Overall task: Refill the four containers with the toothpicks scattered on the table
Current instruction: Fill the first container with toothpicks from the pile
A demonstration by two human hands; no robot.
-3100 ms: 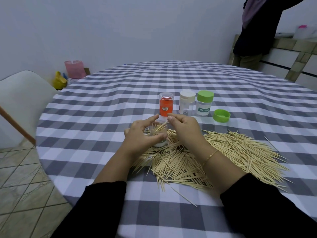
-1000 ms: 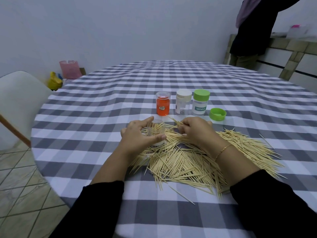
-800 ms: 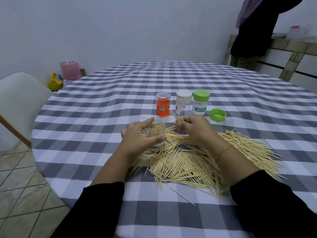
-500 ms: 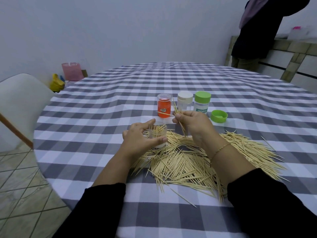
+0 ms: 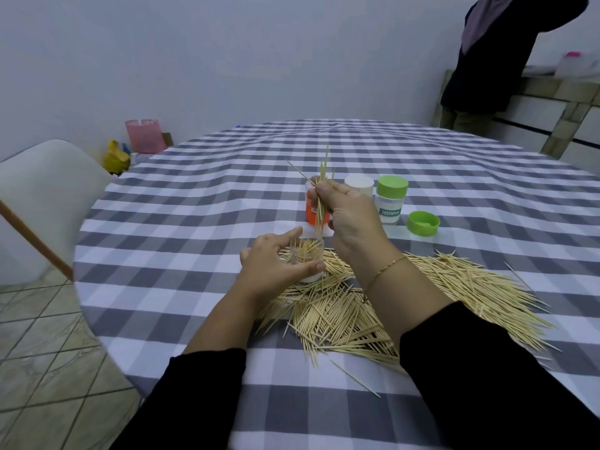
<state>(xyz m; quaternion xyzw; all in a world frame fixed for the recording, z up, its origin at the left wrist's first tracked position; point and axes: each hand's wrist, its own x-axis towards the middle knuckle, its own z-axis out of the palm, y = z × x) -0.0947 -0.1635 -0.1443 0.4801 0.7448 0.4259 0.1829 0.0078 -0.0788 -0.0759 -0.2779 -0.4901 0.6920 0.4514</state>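
Four containers stand on the table (image 5: 201, 203): one clear container (image 5: 308, 254) without a lid, gripped by the left hand (image 5: 272, 264), plus one orange (image 5: 312, 212), one white-capped (image 5: 358, 187) and one green-capped (image 5: 391, 199). One loose green lid (image 5: 423, 223) lies beside them. The right hand (image 5: 349, 216) pinches a small bundle of toothpicks (image 5: 322, 196) above the clear container. The toothpick pile (image 5: 422, 297), uncountable, covers the near table.

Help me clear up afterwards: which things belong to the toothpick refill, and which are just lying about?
Job: clear container, orange container, white-capped container, green-capped container, loose green cap, toothpick pile, toothpick bundle.
Lying about: pink bin, yellow bag, white chair.
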